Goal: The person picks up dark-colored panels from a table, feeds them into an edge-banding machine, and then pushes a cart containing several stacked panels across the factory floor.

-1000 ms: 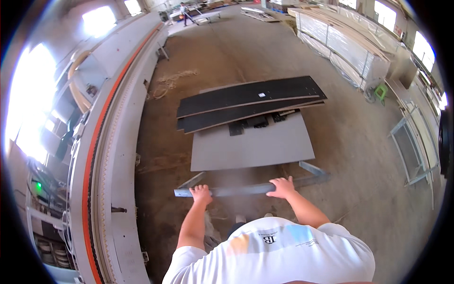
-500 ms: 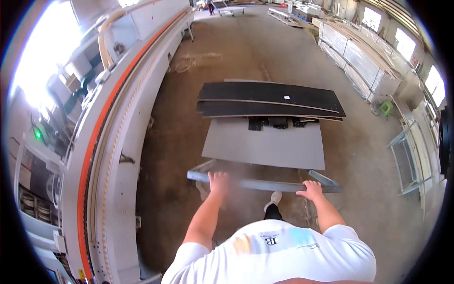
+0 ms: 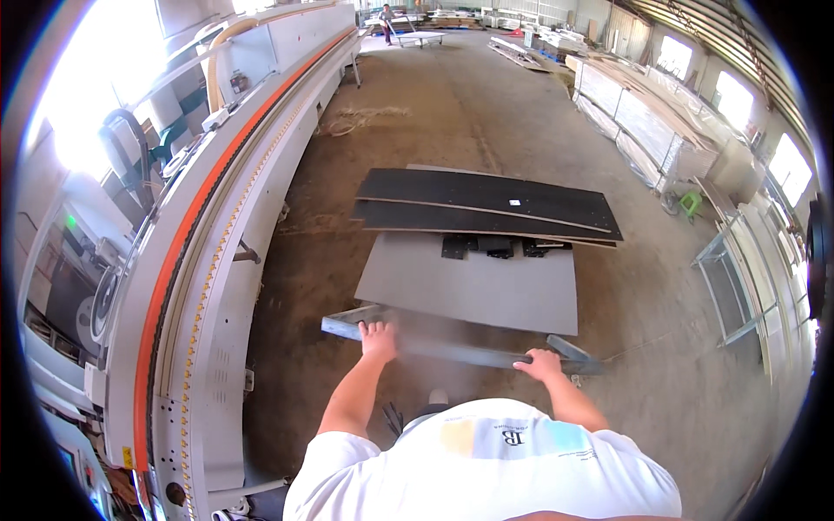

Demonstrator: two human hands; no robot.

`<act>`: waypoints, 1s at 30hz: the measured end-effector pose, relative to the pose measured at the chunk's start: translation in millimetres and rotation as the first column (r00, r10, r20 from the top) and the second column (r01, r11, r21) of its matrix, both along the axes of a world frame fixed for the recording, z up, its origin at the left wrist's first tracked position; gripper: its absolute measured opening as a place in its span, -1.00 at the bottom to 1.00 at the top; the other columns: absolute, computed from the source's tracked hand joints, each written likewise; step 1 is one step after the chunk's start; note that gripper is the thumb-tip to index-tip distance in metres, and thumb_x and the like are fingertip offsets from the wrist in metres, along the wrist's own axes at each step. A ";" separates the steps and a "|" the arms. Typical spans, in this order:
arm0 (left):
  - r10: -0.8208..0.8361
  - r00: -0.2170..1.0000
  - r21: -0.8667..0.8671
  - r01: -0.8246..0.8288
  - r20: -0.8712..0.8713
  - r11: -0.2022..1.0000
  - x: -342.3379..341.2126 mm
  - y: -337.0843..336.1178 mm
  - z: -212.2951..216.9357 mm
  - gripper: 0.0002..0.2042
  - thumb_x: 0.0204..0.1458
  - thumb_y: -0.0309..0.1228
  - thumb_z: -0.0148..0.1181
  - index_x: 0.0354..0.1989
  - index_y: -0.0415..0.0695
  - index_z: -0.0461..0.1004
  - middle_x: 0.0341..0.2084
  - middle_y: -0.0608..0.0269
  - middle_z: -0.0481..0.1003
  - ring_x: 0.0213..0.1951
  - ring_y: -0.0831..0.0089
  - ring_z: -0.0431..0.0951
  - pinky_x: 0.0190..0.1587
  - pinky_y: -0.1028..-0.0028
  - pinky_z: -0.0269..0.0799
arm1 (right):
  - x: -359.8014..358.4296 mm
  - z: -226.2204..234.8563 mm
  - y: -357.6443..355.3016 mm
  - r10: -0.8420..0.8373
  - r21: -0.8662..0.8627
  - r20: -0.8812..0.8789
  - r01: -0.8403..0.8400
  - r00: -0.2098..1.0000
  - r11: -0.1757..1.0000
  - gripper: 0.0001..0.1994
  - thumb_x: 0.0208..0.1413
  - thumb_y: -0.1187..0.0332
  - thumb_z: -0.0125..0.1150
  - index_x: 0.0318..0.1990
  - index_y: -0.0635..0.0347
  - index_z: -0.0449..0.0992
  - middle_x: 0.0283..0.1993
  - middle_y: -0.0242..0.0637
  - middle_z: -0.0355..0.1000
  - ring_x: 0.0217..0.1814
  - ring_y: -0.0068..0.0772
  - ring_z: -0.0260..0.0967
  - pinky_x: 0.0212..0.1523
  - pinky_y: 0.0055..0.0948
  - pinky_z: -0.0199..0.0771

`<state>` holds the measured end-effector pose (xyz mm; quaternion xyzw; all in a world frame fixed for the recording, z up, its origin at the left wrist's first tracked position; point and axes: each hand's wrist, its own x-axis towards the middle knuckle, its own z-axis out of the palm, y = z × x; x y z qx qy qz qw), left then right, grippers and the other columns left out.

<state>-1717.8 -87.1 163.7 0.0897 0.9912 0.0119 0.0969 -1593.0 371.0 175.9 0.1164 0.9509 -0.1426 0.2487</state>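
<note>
My left hand [image 3: 378, 341] is closed over the left part of a grey metal cart handle [image 3: 341, 328], close to its corner. Further right along the same bar, my right hand [image 3: 541, 364] has its fingers wrapped round it. A hazy patch blurs the bar between the two hands. Beyond the handle lies a large grey panel [image 3: 469, 286] on the cart. Long black boards [image 3: 486, 193] are stacked crosswise at its far side, one with a small white label [image 3: 514, 202]. Several small black pieces [image 3: 498, 250] sit at the boards' near edge.
A long white machine with an orange strip [image 3: 181, 260] runs along the left. At right are wrapped board stacks [image 3: 621, 108], a green stool [image 3: 691, 204] and a metal rack holding leaning panels [image 3: 738, 286]. Far ahead a person [image 3: 387, 23] stands by a low cart [image 3: 419, 37].
Both hands keep their grip on the handle. The handle and loaded cart sit slightly lower and further left in view, and more of the far hall shows. My light shoe is no longer seen ahead.
</note>
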 end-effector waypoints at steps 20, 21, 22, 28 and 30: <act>0.187 0.982 -0.130 -0.180 0.040 0.975 306.1 -116.5 1.7 -0.56 0.20 -0.32 0.06 0.26 -0.10 0.31 0.29 0.08 0.28 0.47 0.08 0.05 0.39 -0.28 0.00 | 324.9 -7.7 -132.7 0.119 -0.159 -0.286 -0.169 0.951 0.973 -0.44 0.08 -0.24 0.26 -0.04 0.04 0.63 -0.08 -0.20 0.62 0.00 -0.11 0.57 -0.02 -0.21 0.52; 0.183 0.983 -0.118 -0.179 0.019 0.977 324.1 -118.9 4.9 -0.56 0.18 -0.34 0.08 0.24 -0.10 0.31 0.28 0.08 0.29 0.46 0.08 0.06 0.37 -0.30 0.02 | 341.2 -8.6 -136.0 0.056 -0.181 -0.320 -0.119 0.946 0.976 -0.49 0.11 -0.22 0.24 -0.09 0.04 0.64 -0.12 -0.21 0.62 -0.03 -0.12 0.57 -0.04 -0.21 0.52; 0.183 0.983 -0.124 -0.179 0.027 0.976 344.1 -123.4 10.6 -0.56 0.18 -0.34 0.08 0.24 -0.10 0.31 0.28 0.08 0.29 0.46 0.08 0.06 0.37 -0.30 0.02 | 360.2 -11.0 -142.1 -0.014 -0.207 -0.354 -0.064 0.935 0.976 -0.52 0.14 -0.19 0.23 -0.13 0.03 0.65 -0.17 -0.23 0.63 -0.06 -0.14 0.58 -0.06 -0.21 0.52; 0.144 0.990 -0.106 -0.144 -0.014 0.984 445.2 -168.4 6.9 -0.51 0.10 -0.35 0.20 0.24 -0.10 0.32 0.29 0.10 0.29 0.47 0.12 0.06 0.37 -0.30 0.03 | 449.6 -20.8 -193.7 -0.070 -0.081 -0.483 0.035 0.873 0.996 -0.57 0.21 -0.16 0.15 -0.43 -0.04 0.65 -0.43 -0.23 0.57 -0.30 -0.05 0.55 -0.30 -0.13 0.45; 0.076 0.997 -0.115 -0.078 -0.023 0.990 475.8 -174.9 16.4 -0.52 0.07 -0.37 0.22 0.21 -0.08 0.35 0.20 0.13 0.34 0.40 0.14 0.17 0.36 -0.32 0.04 | 482.4 -22.2 -203.0 -0.113 -0.026 -0.471 0.114 0.875 0.993 -0.54 0.22 -0.17 0.11 -0.43 -0.02 0.63 -0.43 -0.18 0.56 -0.33 0.00 0.52 -0.33 -0.10 0.43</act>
